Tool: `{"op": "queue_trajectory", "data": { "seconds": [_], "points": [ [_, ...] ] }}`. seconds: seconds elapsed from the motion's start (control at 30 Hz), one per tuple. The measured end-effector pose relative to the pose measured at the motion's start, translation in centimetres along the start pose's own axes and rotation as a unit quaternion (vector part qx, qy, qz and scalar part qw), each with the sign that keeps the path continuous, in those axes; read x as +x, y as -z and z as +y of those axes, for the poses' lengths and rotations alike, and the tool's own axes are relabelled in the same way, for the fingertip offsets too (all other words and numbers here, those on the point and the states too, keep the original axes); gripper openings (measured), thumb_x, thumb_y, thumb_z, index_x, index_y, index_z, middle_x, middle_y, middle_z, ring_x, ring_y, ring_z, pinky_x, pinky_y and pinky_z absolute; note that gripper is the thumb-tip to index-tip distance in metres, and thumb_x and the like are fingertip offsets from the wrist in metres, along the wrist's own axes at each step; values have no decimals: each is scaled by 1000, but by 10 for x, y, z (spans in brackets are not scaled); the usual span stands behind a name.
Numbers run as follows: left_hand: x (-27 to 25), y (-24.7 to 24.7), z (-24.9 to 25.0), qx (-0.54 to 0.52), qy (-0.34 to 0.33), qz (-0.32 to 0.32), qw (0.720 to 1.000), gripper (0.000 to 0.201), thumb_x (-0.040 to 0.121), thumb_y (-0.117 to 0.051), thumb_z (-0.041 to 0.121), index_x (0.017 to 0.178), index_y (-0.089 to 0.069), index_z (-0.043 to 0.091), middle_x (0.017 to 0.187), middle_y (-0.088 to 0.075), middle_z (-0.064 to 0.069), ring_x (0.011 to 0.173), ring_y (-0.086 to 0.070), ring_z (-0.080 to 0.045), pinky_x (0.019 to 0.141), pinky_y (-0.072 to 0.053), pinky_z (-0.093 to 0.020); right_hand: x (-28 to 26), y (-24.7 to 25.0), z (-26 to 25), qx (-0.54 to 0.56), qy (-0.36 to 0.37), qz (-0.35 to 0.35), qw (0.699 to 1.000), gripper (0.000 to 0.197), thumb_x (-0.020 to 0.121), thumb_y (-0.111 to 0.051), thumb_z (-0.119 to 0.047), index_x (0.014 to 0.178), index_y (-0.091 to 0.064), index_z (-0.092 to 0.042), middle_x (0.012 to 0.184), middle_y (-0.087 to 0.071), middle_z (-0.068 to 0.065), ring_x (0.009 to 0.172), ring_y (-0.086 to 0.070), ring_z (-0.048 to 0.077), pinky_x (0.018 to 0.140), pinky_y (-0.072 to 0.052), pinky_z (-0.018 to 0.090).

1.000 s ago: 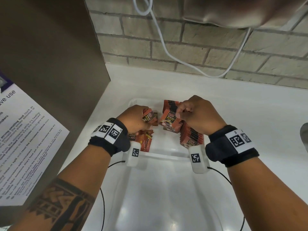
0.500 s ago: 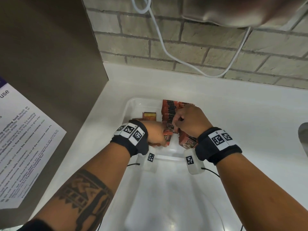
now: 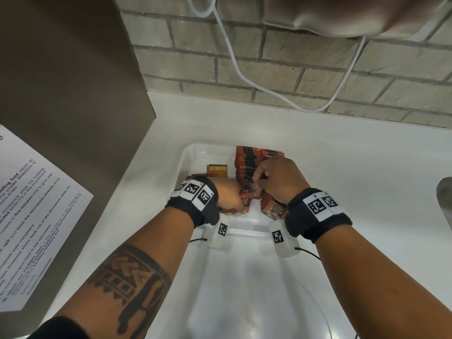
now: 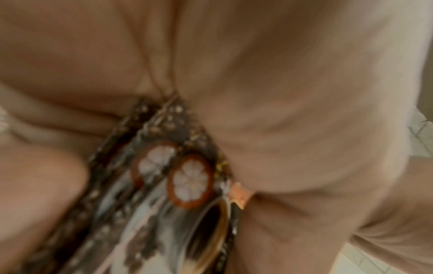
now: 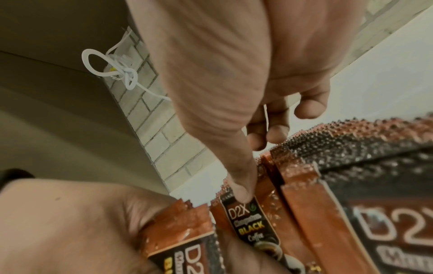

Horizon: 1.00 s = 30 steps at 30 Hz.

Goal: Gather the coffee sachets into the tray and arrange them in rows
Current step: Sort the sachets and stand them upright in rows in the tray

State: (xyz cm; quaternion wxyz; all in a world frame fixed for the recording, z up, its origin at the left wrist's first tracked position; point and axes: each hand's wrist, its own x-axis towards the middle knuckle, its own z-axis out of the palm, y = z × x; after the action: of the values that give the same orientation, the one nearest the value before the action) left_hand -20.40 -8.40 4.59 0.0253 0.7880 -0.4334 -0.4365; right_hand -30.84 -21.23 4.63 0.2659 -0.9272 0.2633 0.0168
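Filling rows in the tray [image 3: 186,157] at frame centre: the left hand [image 3: 228,195] grips several coffee sachets [image 3: 247,203], while the right hand [image 3: 278,182] pinches one sachet [image 5: 248,222] against the standing row [image 3: 249,162]. Next, probably, seating it upright, flush with its neighbours.

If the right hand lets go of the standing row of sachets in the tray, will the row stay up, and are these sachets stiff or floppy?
The row of sachets would probably lean or fan out: they stand on thin edges against the tray, steadied by the right hand. Each looks light and slightly floppy, being flat foil. The glossy faces may slide over one another.
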Motion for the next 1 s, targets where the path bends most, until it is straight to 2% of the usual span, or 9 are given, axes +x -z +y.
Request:
{"op": "queue_trajectory", "data": {
  "seconds": [0.13, 0.27, 0.4, 0.47, 0.6, 0.7, 0.77, 0.83, 1.0],
  "points": [
    [-2, 0, 1, 15, -5, 7, 1000, 30, 94, -67, 35, 104, -67, 7, 73, -61, 1, 61, -55, -14, 54, -42, -24, 1, 2, 1, -6, 3, 4, 1000, 26, 79, -72, -20, 64, -61, -39, 81, -59, -20, 88, -59, 15, 79, -49, 33],
    [-5, 0, -1, 1, -7, 1, 1000, 29, 95, -67, 33, 104, -68, 6, 69, -63, 1, 56, -55, -14, 50, -43, -21, 0, 8, 1, 22, 5, 20, 1000, 22, 80, -74, -19, 70, -65, -36, 75, -57, -18, 73, -55, 3, 69, -41, 26],
    [-8, 1, -4, -13, -17, -2, 1000, 32, 94, -68, 32, 110, -67, 5, 91, -72, -11, 72, -61, -21, 71, -54, -31, -5, 15, -1, 49, 9, 42, 998, 15, 81, -73, -18, 78, -72, -32, 75, -58, -16, 70, -55, 2, 67, -44, 23],
    [-10, 2, -5, -17, -19, 1, 1000, 33, 94, -68, 33, 112, -67, 6, 97, -73, -12, 77, -63, -22, 75, -55, -34, -9, 18, -3, 58, 12, 42, 997, 15, 83, -72, -17, 80, -72, -31, 76, -59, -17, 71, -55, 2, 64, -41, 15],
    [-19, 8, -14, -144, -41, 13, 989, 30, 93, -69, 25, 112, -67, 2, 91, -72, -14, 72, -64, -18, 62, -55, -27, -19, 27, -10, 88, 23, 28, 995, 5, 86, -74, -27, 82, -71, -29, 74, -66, -16, 67, -58, -7, 60, -38, 3],
    [-28, 7, -21, -384, -86, 28, 919, 24, 90, -75, 17, 111, -66, 8, 94, -69, -11, 69, -65, -15, 56, -56, -26, -27, 27, -15, 175, 26, -31, 984, 17, 82, -80, -36, 91, -70, -27, 81, -73, -9, 71, -68, 2, 68, -50, 11],
    [-33, 7, -21, -445, -114, 47, 887, 21, 88, -77, 17, 106, -68, 15, 92, -70, -6, 72, -66, -14, 58, -57, -27, -29, 28, -20, 232, 20, -39, 972, 17, 81, -82, -28, 92, -70, -21, 78, -75, -3, 72, -73, 22, 78, -59, 36],
    [-35, 5, -19, -460, -133, 64, 876, 20, 87, -78, 18, 105, -70, 19, 89, -72, -1, 78, -69, -13, 62, -59, -29, -30, 32, -24, 265, 16, -30, 964, 14, 82, -80, -19, 91, -70, -16, 77, -75, 1, 70, -73, 28, 79, -58, 43],
    [-36, 3, -19, -472, -159, 63, 865, 35, 86, -78, 9, 119, -66, 13, 96, -73, 0, 92, -73, -15, 71, -60, -33, -27, 39, -26, 270, 10, 7, 963, 9, 86, -77, -20, 95, -74, -17, 81, -74, -4, 67, -66, -2, 65, -47, 7]
  ]
}}
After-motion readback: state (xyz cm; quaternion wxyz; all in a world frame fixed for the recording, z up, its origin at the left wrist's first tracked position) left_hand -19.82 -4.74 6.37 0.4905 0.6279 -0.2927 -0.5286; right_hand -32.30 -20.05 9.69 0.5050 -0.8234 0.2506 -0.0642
